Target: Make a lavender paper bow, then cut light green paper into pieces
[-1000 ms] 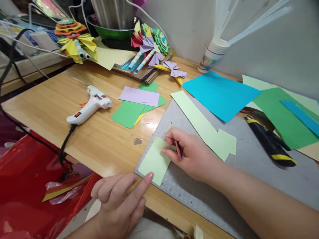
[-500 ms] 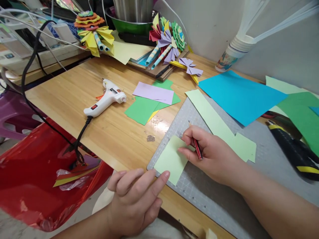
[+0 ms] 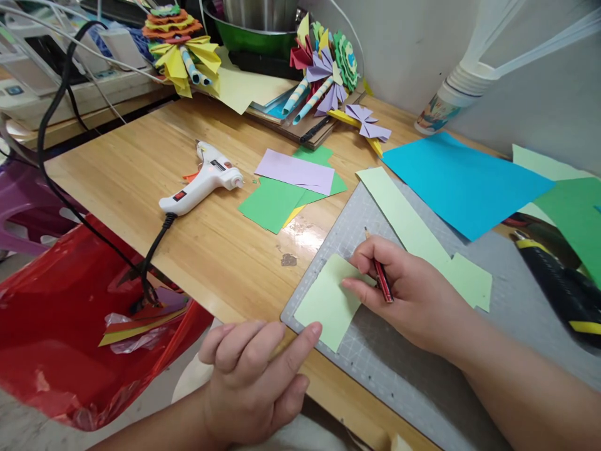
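A small pale green paper piece (image 3: 323,307) lies on the grey cutting mat (image 3: 389,369), near its left corner. My right hand (image 3: 404,282) grips a red and black pencil (image 3: 382,282), its sharpened tip pointing up and away from the paper. The thumb and fingers of that hand hover at or touch the paper's right edge; I cannot tell which. At the paper's near left edge is my left hand (image 3: 258,376), holding nothing, with the index finger stretched out and the other fingers loosely bent. Beyond my right hand lies a longer pale green strip (image 3: 408,216).
A white glue gun (image 3: 201,178) lies at the left, its cord hanging over the table edge above a red bag (image 3: 47,326). Green and lilac papers (image 3: 295,172), a blue sheet (image 3: 464,178) and black-yellow pliers (image 3: 554,282) surround the mat. Paper flowers (image 3: 323,69) stand behind.
The view has shifted slightly, so most things sit a little further right. My left index finger is straighter while its neighbours curl more. The pencil stays in my right hand.
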`<state>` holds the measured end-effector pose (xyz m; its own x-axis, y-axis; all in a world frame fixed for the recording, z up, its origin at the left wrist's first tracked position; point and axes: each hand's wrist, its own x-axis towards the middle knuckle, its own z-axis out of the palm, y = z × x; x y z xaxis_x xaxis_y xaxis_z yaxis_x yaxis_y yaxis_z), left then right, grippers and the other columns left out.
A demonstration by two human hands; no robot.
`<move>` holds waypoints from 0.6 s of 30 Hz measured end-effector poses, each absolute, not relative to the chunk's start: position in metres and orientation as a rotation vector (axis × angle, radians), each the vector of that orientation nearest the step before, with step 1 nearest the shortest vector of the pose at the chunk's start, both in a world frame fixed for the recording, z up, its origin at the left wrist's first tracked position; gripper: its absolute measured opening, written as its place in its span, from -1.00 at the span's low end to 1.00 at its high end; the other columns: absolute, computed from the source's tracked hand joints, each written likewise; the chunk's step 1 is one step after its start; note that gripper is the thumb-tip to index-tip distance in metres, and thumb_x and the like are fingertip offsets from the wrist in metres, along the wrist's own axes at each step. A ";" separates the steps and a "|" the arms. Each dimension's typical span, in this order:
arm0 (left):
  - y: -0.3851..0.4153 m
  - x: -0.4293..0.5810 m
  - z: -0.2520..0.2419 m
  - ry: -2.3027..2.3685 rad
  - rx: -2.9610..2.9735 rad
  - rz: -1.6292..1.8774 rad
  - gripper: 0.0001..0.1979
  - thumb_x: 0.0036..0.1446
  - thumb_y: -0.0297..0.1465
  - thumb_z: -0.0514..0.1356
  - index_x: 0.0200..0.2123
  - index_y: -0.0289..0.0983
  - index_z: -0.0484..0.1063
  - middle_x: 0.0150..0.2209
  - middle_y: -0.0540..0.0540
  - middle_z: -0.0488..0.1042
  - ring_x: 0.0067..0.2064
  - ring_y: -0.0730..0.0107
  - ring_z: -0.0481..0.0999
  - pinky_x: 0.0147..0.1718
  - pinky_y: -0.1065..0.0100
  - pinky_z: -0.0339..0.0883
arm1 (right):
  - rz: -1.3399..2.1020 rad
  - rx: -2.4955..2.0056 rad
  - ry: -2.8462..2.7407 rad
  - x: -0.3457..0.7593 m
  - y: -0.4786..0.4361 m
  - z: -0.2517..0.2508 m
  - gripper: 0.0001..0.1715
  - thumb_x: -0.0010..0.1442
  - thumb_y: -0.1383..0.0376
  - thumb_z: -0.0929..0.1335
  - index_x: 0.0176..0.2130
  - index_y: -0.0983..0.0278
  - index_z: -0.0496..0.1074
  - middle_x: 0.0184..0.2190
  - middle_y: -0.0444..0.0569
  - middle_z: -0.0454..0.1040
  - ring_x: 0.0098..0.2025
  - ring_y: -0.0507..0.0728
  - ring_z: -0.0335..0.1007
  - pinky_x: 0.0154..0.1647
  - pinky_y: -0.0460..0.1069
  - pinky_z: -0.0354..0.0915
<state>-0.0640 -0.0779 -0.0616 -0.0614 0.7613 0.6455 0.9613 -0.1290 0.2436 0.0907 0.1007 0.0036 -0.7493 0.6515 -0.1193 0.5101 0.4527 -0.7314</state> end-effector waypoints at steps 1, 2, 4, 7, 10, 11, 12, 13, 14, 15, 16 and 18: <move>-0.077 -0.063 -0.062 -1.841 -1.924 -0.995 -0.66 0.27 -0.25 -0.01 -0.07 -0.07 0.55 -0.29 -0.08 0.42 -0.22 0.27 0.30 -0.20 0.18 0.09 | 1.177 -1.017 -2.516 0.090 0.101 0.003 -0.76 0.12 0.38 0.32 -0.39 0.17 0.11 -0.56 -0.26 0.12 -0.58 -0.02 0.03 -0.56 -0.09 0.06; -0.077 -0.063 -0.062 -1.829 -1.918 -1.010 -0.66 0.28 -0.26 -0.01 -0.07 -0.08 0.54 -0.27 -0.06 0.45 -0.22 0.27 0.30 -0.18 0.19 0.09 | 1.178 -1.015 -2.510 0.090 0.101 0.003 -0.77 0.12 0.38 0.32 -0.39 0.17 0.11 -0.56 -0.26 0.12 -0.58 -0.02 0.03 -0.56 -0.09 0.06; -0.076 -0.063 -0.061 -1.823 -1.907 -1.027 -0.67 0.28 -0.28 0.00 -0.06 -0.09 0.53 -0.26 -0.02 0.50 -0.21 0.28 0.30 -0.15 0.20 0.09 | 1.183 -1.010 -2.505 0.090 0.101 0.003 -0.77 0.13 0.38 0.31 -0.39 0.17 0.11 -0.56 -0.26 0.11 -0.58 -0.03 0.03 -0.56 -0.09 0.06; -0.075 -0.062 -0.061 -1.825 -1.933 -1.009 -0.67 0.27 -0.32 0.01 -0.06 -0.12 0.54 -0.25 0.03 0.57 -0.21 0.27 0.32 -0.10 0.21 0.09 | 1.187 -1.004 -2.502 0.090 0.101 0.003 -0.76 0.13 0.38 0.31 -0.40 0.17 0.10 -0.56 -0.27 0.10 -0.59 -0.03 0.02 -0.57 -0.10 0.06; -0.076 -0.061 -0.063 -1.819 -1.927 -1.051 -0.64 0.30 -0.32 -0.04 -0.06 -0.15 0.54 -0.24 0.04 0.61 -0.19 0.28 0.34 0.05 0.21 0.03 | 1.188 -1.016 -2.513 0.091 0.101 0.003 -0.76 0.13 0.37 0.31 -0.39 0.17 0.10 -0.57 -0.27 0.10 -0.59 -0.02 0.03 -0.57 -0.10 0.07; -0.076 -0.061 -0.064 -1.814 -1.915 -1.076 -0.63 0.31 -0.32 -0.05 -0.05 -0.15 0.54 -0.23 0.04 0.62 -0.18 0.29 0.34 0.10 0.21 -0.02 | 1.189 -1.022 -2.517 0.091 0.101 0.003 -0.76 0.13 0.37 0.32 -0.39 0.17 0.10 -0.56 -0.27 0.11 -0.59 -0.03 0.03 -0.57 -0.09 0.07; -0.076 -0.061 -0.065 -1.806 -1.920 -1.083 -0.62 0.31 -0.32 -0.05 -0.04 -0.16 0.54 -0.22 0.04 0.63 -0.18 0.30 0.35 0.15 0.21 -0.07 | 1.187 -1.022 -2.519 0.091 0.101 0.004 -0.76 0.13 0.37 0.32 -0.39 0.17 0.10 -0.56 -0.27 0.11 -0.59 -0.03 0.03 -0.57 -0.10 0.07; -0.076 -0.061 -0.065 -1.803 -1.927 -1.083 -0.62 0.32 -0.32 -0.06 -0.03 -0.17 0.54 -0.22 0.04 0.63 -0.17 0.31 0.35 0.18 0.21 -0.11 | 1.186 -1.025 -2.516 0.091 0.101 0.004 -0.76 0.13 0.37 0.32 -0.39 0.17 0.11 -0.56 -0.27 0.11 -0.59 -0.02 0.04 -0.57 -0.10 0.08; -0.076 -0.060 -0.066 -1.808 -1.931 -1.078 -0.61 0.32 -0.32 -0.06 -0.03 -0.18 0.54 -0.21 0.03 0.64 -0.16 0.31 0.36 0.20 0.22 -0.13 | 1.180 -1.030 -2.505 0.090 0.101 0.003 -0.77 0.13 0.37 0.32 -0.39 0.17 0.12 -0.56 -0.27 0.12 -0.58 -0.02 0.05 -0.57 -0.10 0.09; -0.076 -0.060 -0.066 -1.818 -1.934 -1.072 -0.61 0.32 -0.32 -0.06 -0.03 -0.18 0.54 -0.20 0.03 0.64 -0.15 0.32 0.36 0.21 0.23 -0.14 | 1.168 -1.042 -2.489 0.089 0.101 0.003 -0.79 0.14 0.36 0.32 -0.38 0.17 0.13 -0.55 -0.26 0.14 -0.58 -0.02 0.06 -0.56 -0.10 0.10; -0.076 -0.060 -0.066 -1.829 -1.932 -1.071 -0.61 0.32 -0.32 -0.06 -0.03 -0.18 0.54 -0.20 0.03 0.64 -0.15 0.32 0.36 0.21 0.23 -0.14 | 1.152 -1.061 -2.469 0.088 0.101 0.002 -0.80 0.14 0.35 0.32 -0.37 0.17 0.15 -0.55 -0.26 0.15 -0.58 -0.02 0.08 -0.56 -0.10 0.11; -0.076 -0.060 -0.066 -1.835 -1.922 -1.078 -0.61 0.32 -0.31 -0.06 -0.03 -0.18 0.54 -0.20 0.03 0.64 -0.15 0.33 0.36 0.22 0.24 -0.15 | 1.115 -1.101 -2.431 0.087 0.100 0.001 -0.82 0.14 0.34 0.32 -0.36 0.17 0.17 -0.54 -0.25 0.18 -0.57 -0.02 0.10 -0.56 -0.10 0.13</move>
<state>-0.0599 -0.0759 -0.0660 -0.0808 0.7399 0.6678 0.9434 -0.1594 0.2908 0.0867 0.1002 0.0006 -0.6837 0.7253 -0.0813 0.5349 0.4221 -0.7319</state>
